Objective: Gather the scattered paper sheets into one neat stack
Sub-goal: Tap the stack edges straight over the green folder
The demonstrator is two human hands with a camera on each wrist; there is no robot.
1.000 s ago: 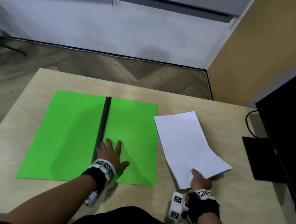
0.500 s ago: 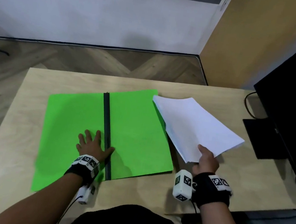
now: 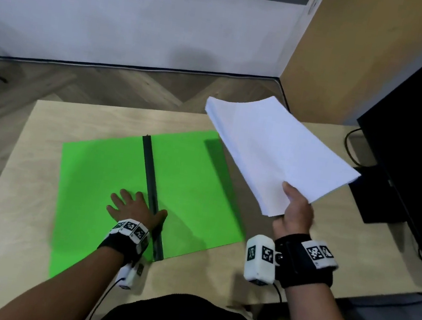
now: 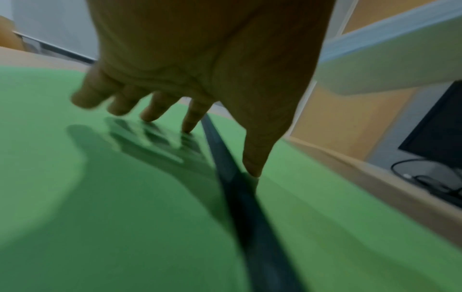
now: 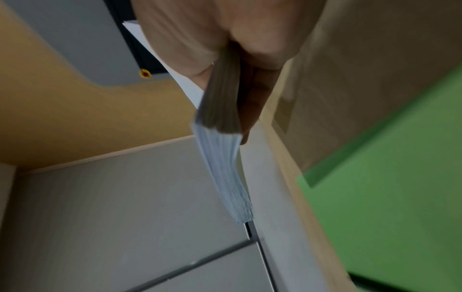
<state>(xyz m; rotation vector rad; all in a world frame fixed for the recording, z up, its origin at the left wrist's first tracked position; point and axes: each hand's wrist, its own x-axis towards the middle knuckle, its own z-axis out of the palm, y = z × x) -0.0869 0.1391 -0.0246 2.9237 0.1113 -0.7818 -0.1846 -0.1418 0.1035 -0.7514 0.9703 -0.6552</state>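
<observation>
Above the surface's (image 3: pixel 236 130) right side, the right hand (image 3: pixel 295 213) pinches the stack (image 3: pixel 274 152) (already gathered); left hand (image 3: pixel 134 210) lies spread on the mat (image 3: pixel 194 190). Next, I judge: lower it squarely.

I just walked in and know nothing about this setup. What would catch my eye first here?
Probably the bright green folder lying open on the wooden table, a dark spine running down its middle, with the left hand spread flat on it. Next, the white paper stack held up in the air to the right, pinched at its near corner by the right hand.
</observation>
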